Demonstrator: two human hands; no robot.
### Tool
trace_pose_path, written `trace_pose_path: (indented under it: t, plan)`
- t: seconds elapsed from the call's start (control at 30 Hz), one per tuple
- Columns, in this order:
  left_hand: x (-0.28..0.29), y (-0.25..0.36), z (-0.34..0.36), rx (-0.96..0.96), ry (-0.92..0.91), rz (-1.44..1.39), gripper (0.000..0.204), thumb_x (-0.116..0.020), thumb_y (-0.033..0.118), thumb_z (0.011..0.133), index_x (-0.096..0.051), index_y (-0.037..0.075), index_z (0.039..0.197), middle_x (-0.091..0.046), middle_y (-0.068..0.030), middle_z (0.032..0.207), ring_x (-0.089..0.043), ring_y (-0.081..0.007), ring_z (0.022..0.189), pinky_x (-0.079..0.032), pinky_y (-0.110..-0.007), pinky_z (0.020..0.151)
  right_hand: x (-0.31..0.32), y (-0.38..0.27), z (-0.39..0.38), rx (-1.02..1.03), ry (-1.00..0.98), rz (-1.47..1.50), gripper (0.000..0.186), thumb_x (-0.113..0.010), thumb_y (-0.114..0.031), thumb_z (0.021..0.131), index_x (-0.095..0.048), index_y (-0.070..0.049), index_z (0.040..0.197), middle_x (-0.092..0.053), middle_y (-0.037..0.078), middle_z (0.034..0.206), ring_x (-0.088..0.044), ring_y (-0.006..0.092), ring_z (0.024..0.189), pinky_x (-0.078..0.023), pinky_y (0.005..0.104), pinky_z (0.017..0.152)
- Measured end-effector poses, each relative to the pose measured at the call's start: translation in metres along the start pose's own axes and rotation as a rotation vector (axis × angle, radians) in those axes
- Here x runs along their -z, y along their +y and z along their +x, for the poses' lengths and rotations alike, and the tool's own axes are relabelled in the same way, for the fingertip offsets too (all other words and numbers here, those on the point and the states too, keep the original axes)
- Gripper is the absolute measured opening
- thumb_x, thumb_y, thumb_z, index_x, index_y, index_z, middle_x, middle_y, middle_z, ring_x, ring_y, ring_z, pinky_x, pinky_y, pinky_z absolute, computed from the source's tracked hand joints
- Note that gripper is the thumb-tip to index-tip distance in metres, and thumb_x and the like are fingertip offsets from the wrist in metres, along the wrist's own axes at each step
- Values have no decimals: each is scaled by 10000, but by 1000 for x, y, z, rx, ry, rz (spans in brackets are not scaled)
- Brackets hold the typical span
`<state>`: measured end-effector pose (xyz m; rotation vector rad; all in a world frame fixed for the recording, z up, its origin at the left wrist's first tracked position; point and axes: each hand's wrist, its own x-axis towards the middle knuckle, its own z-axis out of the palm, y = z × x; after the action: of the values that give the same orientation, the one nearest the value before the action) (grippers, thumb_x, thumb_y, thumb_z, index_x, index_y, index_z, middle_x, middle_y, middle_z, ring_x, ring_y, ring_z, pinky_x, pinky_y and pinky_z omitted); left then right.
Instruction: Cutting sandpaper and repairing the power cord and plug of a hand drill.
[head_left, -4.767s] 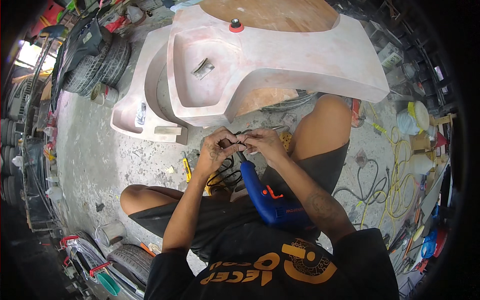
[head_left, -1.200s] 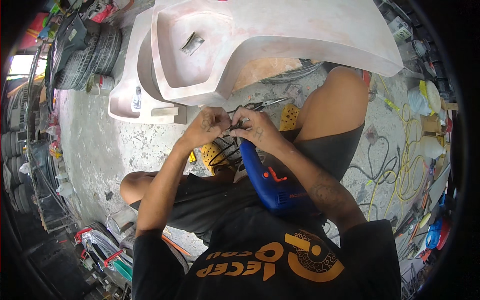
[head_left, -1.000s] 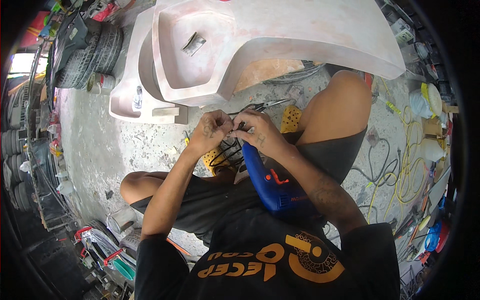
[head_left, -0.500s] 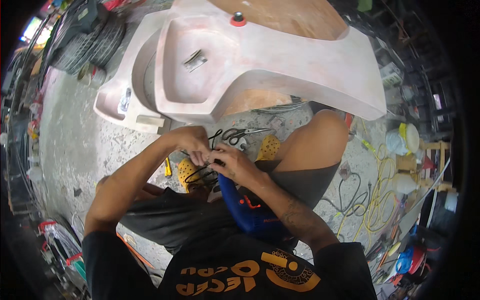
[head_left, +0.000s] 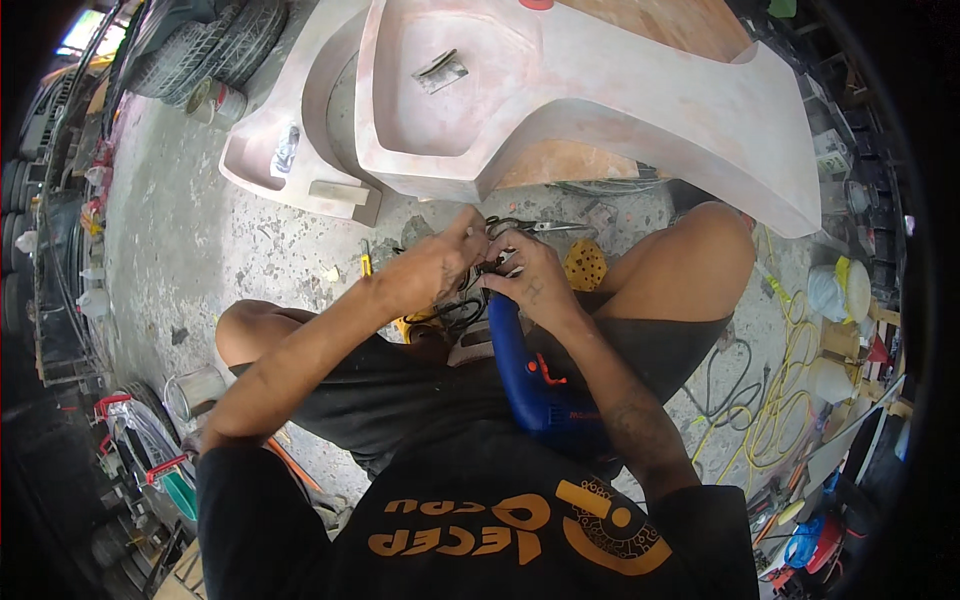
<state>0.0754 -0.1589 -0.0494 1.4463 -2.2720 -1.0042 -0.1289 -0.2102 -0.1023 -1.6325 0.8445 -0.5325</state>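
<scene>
A blue power tool (head_left: 525, 375) with a red-orange switch rests in my lap, its narrow end pointing up at my hands. Just past that end, a black cord (head_left: 462, 318) loops below my fingers. My left hand (head_left: 450, 262) is closed, fingertips pinching the cord. Close against it, my right hand (head_left: 525, 275) has thumb and fingers closed on the same dark cord at the tool's end. The exact grip point is small and partly covered by the fingers. Behind my hands, scissors (head_left: 550, 226) with dark handles lie on the floor.
A large whitish moulded panel (head_left: 640, 90) with deep recesses stands ahead of me. My yellow perforated shoe (head_left: 585, 265) shows beside the scissors. A small yellow tool (head_left: 366, 262) lies on the floor at left. Yellow cable (head_left: 790, 390) coils on the right; tyres (head_left: 225, 55) stand at far left.
My view has shifted, so the panel sits higher and further right. Both hands stay together at the cord; the left wrist has turned and its fingers now point upward.
</scene>
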Motion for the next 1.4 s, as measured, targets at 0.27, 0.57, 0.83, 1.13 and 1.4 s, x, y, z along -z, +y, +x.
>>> trace_pose_path:
  t: [0.27, 0.57, 0.83, 1.13, 1.4]
  plan:
    - [-32, 7, -12, 59, 357, 55, 324, -607, -99, 816, -550, -43, 1131, -456, -212, 1250, -655, -446, 904, -568, -507, 766, 7, -7, 0, -20, -59, 60, 369, -831, -33, 762, -648, 22, 1077, -678, 104, 1051, -706, 236, 810, -555, 340, 731]
    - [-46, 18, -10, 157, 526, 79, 239, -635, -38, 909, -571, 0, 1136, -483, -217, 1223, -651, -453, 871, -545, -520, 649, 7, -8, 5, -9, -55, 1, 356, -860, -103, 728, -713, 24, 1026, -638, 129, 975, -664, 278, 813, -527, 398, 738]
    - [-31, 9, 4, -39, 473, 178, 168, -657, -26, 927, -594, 0, 1080, -485, -185, 1165, -624, -399, 942, -543, -454, 763, 10, -7, 13, -37, -71, -122, 338, -868, -84, 695, -705, 52, 958, -666, 114, 989, -644, 226, 711, -525, 346, 666]
    - [-10, 23, -2, 48, 746, -93, 152, -613, -99, 914, -614, -48, 1057, -561, -185, 1102, -663, -348, 883, -545, -393, 766, 1, 3, 11, 75, 15, 23, 317, -913, -122, 699, -730, 52, 892, -648, 152, 906, -643, 293, 788, -495, 388, 696]
    - [-15, 32, -9, 212, 375, 27, 268, -706, 46, 905, -704, 51, 1173, -684, -159, 1026, -687, -391, 865, -561, -443, 740, -6, 13, 11, 132, 54, -86, 339, -920, -161, 719, -717, 23, 919, -628, 100, 875, -585, 218, 698, -474, 355, 647]
